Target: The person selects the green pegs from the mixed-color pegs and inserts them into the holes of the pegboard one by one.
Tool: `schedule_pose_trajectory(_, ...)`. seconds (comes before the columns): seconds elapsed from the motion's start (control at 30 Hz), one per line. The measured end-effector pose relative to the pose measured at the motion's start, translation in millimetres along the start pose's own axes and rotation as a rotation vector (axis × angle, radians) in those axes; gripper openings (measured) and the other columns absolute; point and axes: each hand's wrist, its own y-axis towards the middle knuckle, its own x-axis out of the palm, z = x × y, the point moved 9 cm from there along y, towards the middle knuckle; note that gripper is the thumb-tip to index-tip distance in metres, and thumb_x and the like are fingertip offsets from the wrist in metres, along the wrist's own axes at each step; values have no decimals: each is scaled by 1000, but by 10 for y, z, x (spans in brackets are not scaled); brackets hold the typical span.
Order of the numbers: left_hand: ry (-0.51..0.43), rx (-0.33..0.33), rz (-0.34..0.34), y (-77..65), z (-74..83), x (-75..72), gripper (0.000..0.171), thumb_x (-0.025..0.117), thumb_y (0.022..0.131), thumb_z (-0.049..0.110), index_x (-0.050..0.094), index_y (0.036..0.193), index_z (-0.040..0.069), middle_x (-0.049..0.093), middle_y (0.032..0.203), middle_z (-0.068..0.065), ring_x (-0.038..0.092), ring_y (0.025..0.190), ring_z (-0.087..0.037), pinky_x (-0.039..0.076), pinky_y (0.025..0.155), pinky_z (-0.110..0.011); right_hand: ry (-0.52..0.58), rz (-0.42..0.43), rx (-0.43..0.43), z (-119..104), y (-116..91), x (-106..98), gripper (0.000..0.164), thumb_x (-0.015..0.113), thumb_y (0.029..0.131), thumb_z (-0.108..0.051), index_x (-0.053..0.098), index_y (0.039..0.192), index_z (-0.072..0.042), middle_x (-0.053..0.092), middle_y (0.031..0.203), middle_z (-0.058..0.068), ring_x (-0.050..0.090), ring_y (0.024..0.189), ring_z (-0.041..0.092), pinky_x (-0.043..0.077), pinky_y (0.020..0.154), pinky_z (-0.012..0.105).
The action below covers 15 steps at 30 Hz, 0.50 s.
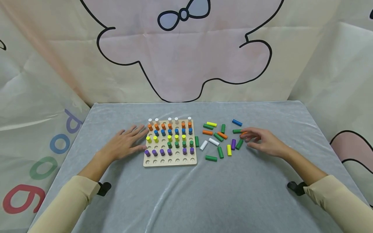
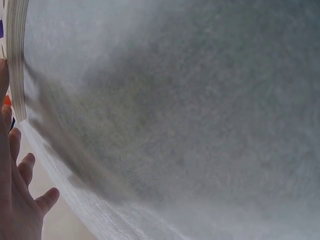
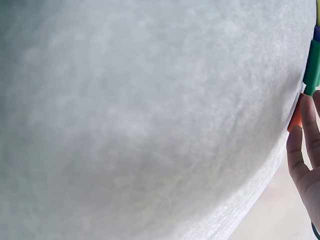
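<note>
A pale wooden pegboard (image 1: 172,161) lies on the table with rows of white, orange, blue, yellow, green and purple pegs standing in its holes. Spread and nearly straight, the fingers of my left hand (image 1: 123,144) rest at the board's left edge; the left wrist view catches that hand (image 2: 22,200) beside the board's side (image 2: 16,65). My right hand (image 1: 266,142) hovers over the right end of the loose pegs, fingers loosely bent and thumb apart. Its fingertips are right at an orange peg (image 3: 296,116), partly hidden under them in the head view.
Right of the board, loose pegs lie scattered: several green ones such as a green peg (image 1: 211,158), a blue peg (image 1: 237,122), a purple peg (image 1: 233,144), white, yellow and orange ones. Grey cloth (image 1: 180,200) covers the table. A printed curtain (image 1: 186,64) hangs behind it.
</note>
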Motion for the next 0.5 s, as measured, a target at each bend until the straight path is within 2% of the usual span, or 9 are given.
schedule_pose_trajectory(0.17, -9, -6, -11, -3, 5, 14, 81, 45, 96, 67, 26, 159, 20, 20, 165, -9, 17, 149, -41, 20, 110, -69, -2, 0, -7, -3, 18, -2, 46, 70, 87, 8, 59, 131, -1, 71, 115, 8, 67, 96, 22, 54, 82, 31)
schedule_pose_trajectory(0.37, -13, -9, -19, 5, 8, 30, 81, 43, 96, 68, 25, 160, 21, 19, 165, -8, 20, 148, -41, 22, 109, -70, -8, -3, -33, -21, 47, 5, 43, 68, 88, 7, 60, 130, -2, 72, 113, 7, 68, 95, 20, 54, 81, 29)
schedule_pose_trajectory(0.5, -16, 13, -11, 6, 29, 20, 80, 44, 96, 67, 26, 159, 21, 19, 165, -6, 21, 148, -41, 24, 108, -70, 7, -8, -64, -32, 59, 21, 44, 68, 88, 10, 60, 130, 0, 72, 112, 9, 69, 95, 23, 53, 80, 28)
